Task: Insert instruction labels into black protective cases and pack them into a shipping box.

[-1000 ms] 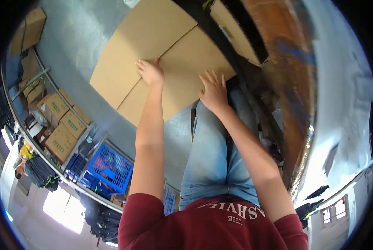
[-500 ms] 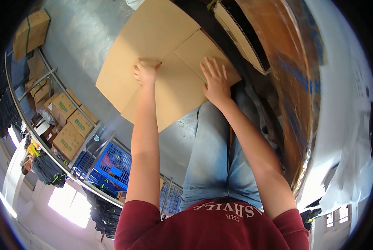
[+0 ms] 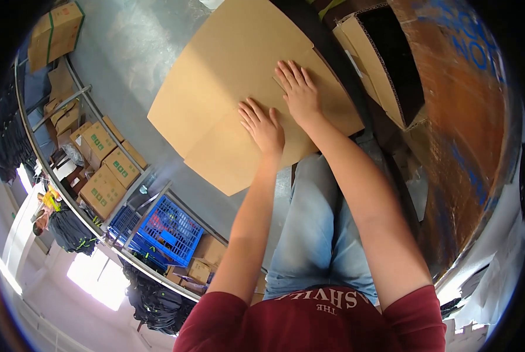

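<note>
A large brown cardboard sheet (image 3: 215, 88) with flaps and creases lies in front of me, above my knees. My left hand (image 3: 263, 128) rests palm down near its middle, fingers stretched out along a crease. Just to the right and a little farther off, my right hand (image 3: 300, 97) lies flat on the cardboard too, its fingers spread over the seam between flaps. Neither hand grips anything. The sheet's underside is hidden, and so is what bears it.
An open cardboard box (image 3: 371, 64) stands close on the right, beside a tall brown wrapped surface (image 3: 459, 117). To the left, a metal-framed rack (image 3: 69, 88) holds several cartons (image 3: 103, 190). A blue plastic crate (image 3: 171, 232) sits at the lower left.
My left hand has gone from a curled grip to lying flat, moving right toward my right hand. The right hand has shifted slightly up the sheet. The whole view has turned somewhat.
</note>
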{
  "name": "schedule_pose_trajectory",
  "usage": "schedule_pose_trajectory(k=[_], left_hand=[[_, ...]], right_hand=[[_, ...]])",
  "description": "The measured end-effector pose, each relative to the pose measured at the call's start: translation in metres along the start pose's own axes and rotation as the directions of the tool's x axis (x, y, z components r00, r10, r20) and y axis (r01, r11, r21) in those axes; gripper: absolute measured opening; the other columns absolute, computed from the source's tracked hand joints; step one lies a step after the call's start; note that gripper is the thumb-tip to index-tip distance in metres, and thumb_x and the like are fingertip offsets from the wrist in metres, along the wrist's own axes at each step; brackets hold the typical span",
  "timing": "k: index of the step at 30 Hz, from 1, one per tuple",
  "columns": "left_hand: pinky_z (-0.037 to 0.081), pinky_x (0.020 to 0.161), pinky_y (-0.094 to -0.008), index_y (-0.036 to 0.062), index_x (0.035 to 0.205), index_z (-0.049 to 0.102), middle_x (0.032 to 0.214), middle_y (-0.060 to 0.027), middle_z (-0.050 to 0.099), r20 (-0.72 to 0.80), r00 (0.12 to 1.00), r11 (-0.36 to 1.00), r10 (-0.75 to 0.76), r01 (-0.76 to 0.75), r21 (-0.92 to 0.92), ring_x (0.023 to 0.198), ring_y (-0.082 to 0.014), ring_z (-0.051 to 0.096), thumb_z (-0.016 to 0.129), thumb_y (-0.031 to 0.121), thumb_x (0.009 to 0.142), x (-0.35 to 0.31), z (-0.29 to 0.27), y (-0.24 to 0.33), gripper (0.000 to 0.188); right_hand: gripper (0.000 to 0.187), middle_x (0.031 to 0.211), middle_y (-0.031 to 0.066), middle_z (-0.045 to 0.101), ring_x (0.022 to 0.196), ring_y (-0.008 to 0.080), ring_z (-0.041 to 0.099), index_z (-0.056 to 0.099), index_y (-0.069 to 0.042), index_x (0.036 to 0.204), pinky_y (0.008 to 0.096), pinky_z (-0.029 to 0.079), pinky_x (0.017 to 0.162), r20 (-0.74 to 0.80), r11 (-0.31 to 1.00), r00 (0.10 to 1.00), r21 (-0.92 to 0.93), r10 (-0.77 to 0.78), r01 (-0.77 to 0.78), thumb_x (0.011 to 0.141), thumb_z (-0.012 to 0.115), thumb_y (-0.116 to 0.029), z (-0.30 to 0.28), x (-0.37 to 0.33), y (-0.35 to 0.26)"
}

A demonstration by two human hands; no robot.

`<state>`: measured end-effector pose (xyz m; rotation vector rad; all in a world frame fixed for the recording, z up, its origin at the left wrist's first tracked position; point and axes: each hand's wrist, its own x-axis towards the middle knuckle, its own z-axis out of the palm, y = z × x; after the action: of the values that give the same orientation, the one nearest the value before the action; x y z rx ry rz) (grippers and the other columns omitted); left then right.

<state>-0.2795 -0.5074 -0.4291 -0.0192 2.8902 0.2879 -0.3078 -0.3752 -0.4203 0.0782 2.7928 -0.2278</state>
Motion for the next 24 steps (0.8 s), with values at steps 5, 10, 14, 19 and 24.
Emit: schedule_pose_trajectory(k=[5,10,14,19,24], left_hand=[[0.019,0.112,-0.0447,-0.0022,0.143,0.017,0.148,-0.0275,0.013,0.055,0.998,1.000,-0.008,0.009,-0.026,0.137,-0.0434,0.015,0.044,0.034,0.095,0.007,-0.011,0.001,0.066],[0.024,0.109,-0.0481,-0.0045,0.142,0.019,0.146,-0.0306,0.016,0.206,0.978,0.997,0.033,-0.018,-0.074,0.134,-0.0456,0.020,0.044,0.027,0.094,0.022,-0.017,-0.001,0.063],[0.029,0.108,-0.0454,-0.0041,0.140,0.023,0.143,-0.0329,0.019,0.229,0.970,0.996,0.085,-0.082,-0.020,0.133,-0.0465,0.021,0.046,0.029,0.093,0.024,-0.008,-0.005,0.062],[0.023,0.111,-0.0452,-0.0088,0.139,0.022,0.144,-0.0340,0.016,0.364,0.931,0.998,0.028,-0.007,-0.059,0.133,-0.0461,0.022,0.050,0.028,0.090,0.034,-0.037,-0.012,0.067],[0.017,0.113,-0.0401,-0.0062,0.141,0.020,0.147,-0.0324,0.008,0.253,0.954,0.986,0.159,-0.137,-0.099,0.137,-0.0416,0.017,0.051,0.019,0.088,0.027,-0.074,-0.022,0.066]], right_hand=[[0.073,0.154,-0.0048,0.012,0.140,0.0160,0.014,0.020,-0.020,0.147,0.0341,0.015,0.114,0.018,1.000,1.000,-0.012,0.001,0.000,0.086,0.056,-0.037,0.003,0.006,-0.009],[0.063,0.154,-0.0048,0.011,0.140,0.0165,0.014,0.020,-0.019,0.147,0.0349,0.015,0.114,-0.015,0.989,0.999,-0.142,0.039,-0.041,0.091,0.047,-0.032,0.002,0.015,-0.003],[0.060,0.149,0.0022,0.025,0.138,0.0208,0.021,0.027,-0.014,0.144,0.0386,0.016,0.114,0.153,0.991,0.983,0.070,0.103,-0.115,0.088,0.047,-0.022,-0.040,0.006,0.005],[0.043,0.122,0.0115,0.056,0.124,0.0304,0.043,0.053,-0.009,0.125,0.0427,0.021,0.112,0.092,0.783,0.984,0.596,0.151,-0.176,0.083,0.055,-0.014,-0.079,-0.100,0.008],[0.029,0.116,0.0109,0.059,0.120,0.0301,0.046,0.059,-0.008,0.111,0.0425,0.028,0.108,-0.091,0.594,0.874,0.767,0.477,-0.244,0.084,0.053,-0.013,-0.121,-0.243,0.014]])
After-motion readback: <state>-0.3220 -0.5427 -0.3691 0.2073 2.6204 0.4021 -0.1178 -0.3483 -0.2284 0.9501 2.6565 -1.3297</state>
